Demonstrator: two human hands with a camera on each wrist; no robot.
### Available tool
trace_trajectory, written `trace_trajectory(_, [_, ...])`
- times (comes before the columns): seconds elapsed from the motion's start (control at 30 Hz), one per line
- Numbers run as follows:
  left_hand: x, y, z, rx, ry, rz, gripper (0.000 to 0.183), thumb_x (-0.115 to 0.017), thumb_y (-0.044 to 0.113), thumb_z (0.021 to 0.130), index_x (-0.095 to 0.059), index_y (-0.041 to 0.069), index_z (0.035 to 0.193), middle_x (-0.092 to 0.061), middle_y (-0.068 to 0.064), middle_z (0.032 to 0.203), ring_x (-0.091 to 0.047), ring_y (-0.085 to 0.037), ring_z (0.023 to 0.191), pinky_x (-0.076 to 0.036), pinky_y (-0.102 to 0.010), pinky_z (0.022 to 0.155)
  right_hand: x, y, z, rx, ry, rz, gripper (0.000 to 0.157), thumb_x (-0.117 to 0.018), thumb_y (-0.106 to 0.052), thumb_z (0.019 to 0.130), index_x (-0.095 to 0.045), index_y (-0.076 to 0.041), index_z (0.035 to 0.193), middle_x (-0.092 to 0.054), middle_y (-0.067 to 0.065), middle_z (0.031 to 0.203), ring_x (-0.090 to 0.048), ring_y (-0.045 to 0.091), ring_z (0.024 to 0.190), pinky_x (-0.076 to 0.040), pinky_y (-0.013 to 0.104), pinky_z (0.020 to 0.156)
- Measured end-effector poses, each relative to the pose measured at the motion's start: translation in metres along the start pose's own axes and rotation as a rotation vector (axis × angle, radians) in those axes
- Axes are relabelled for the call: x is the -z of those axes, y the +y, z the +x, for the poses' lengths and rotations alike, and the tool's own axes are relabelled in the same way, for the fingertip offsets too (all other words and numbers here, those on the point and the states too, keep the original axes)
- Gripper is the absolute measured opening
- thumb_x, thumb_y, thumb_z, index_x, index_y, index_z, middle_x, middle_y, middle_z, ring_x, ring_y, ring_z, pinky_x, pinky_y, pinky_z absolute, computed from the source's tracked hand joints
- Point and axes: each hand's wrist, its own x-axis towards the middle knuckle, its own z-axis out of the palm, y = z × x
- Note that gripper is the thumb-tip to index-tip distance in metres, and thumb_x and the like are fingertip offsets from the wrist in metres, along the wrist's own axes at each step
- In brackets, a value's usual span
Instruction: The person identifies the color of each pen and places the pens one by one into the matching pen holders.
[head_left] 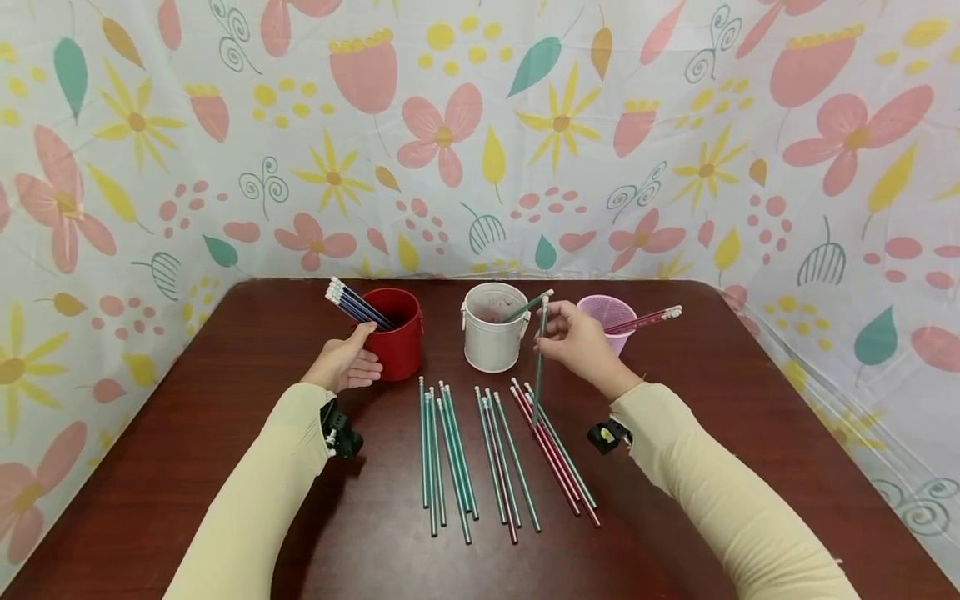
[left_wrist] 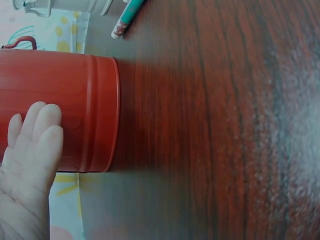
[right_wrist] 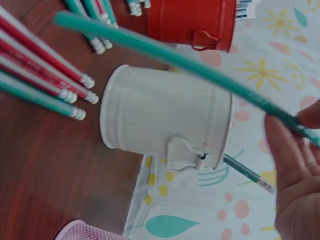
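Note:
My right hand [head_left: 577, 335] pinches a green pencil [head_left: 539, 367] near its eraser end, between the white bucket and the pink mesh cup. The pencil hangs nearly upright, above the loose ones; in the right wrist view it crosses in front of the white bucket [right_wrist: 165, 110]. One green pencil [head_left: 525, 307] leans inside that bucket. At the left, my left hand [head_left: 347, 362] rests straight fingers against the side of the red bucket [head_left: 397, 350], as the left wrist view shows too. Several dark blue pencils [head_left: 352, 302] with white erasers lean out of this bucket.
Loose green pencils [head_left: 453, 454] and a mixed group of green and red pencils [head_left: 502, 458] lie on the brown table [head_left: 360, 533]. More red pencils [head_left: 555, 458] lie to their right. The pink mesh cup [head_left: 617, 342] holds red pencils [head_left: 645, 320]. A flowered cloth hangs behind.

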Motion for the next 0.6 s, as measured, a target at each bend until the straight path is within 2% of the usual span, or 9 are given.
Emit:
trace_trajectory(0.1, [0.0, 0.0, 0.002, 0.004, 0.004, 0.002, 0.072, -0.044, 0.054, 0.094, -0.053, -0.013, 0.119, -0.066, -0.007, 0.077, -0.065, -0.013, 0.066, -0.056, -0.027, 0.068, 0.002, -0.005, 0.001, 0.02, 0.046, 0.132, 0.031, -0.059, 0.016, 0.079, -0.05, 0.014, 0.109, -0.064, 0.014, 0.077, -0.063, 0.002, 0.064, -0.053, 0.018, 0.06])
trace_trajectory(0.3, [0.0, -0.001, 0.002, 0.008, -0.002, -0.007, 0.071, -0.045, 0.054, 0.094, -0.054, -0.012, 0.118, -0.065, -0.007, 0.075, -0.065, -0.014, 0.066, -0.056, -0.027, 0.067, 0.005, -0.018, 0.002, 0.08, 0.18, 0.323, 0.024, -0.059, 0.02, 0.079, -0.05, 0.006, 0.096, -0.063, -0.005, 0.072, -0.064, 0.003, 0.065, -0.055, 0.023, 0.064])
trace_trajectory(0.43, [0.0, -0.001, 0.001, -0.002, -0.016, -0.017, 0.069, -0.045, 0.053, 0.094, -0.054, -0.012, 0.114, -0.065, -0.006, 0.073, -0.065, -0.013, 0.066, -0.056, -0.027, 0.067, 0.005, -0.023, 0.007, 0.142, 0.277, 0.39, 0.026, -0.061, 0.021, 0.079, -0.048, 0.0, 0.085, -0.063, -0.007, 0.069, -0.063, 0.003, 0.062, -0.055, 0.022, 0.063])
trace_trajectory(0.6, [-0.001, -0.001, 0.001, -0.004, -0.021, -0.025, 0.069, -0.045, 0.053, 0.093, -0.054, -0.012, 0.113, -0.065, -0.006, 0.073, -0.065, -0.013, 0.065, -0.056, -0.027, 0.066, 0.006, -0.03, 0.015, 0.202, 0.412, 0.422, 0.031, -0.064, 0.019, 0.078, -0.048, -0.007, 0.083, -0.063, -0.006, 0.068, -0.063, 0.003, 0.06, -0.054, 0.019, 0.062])
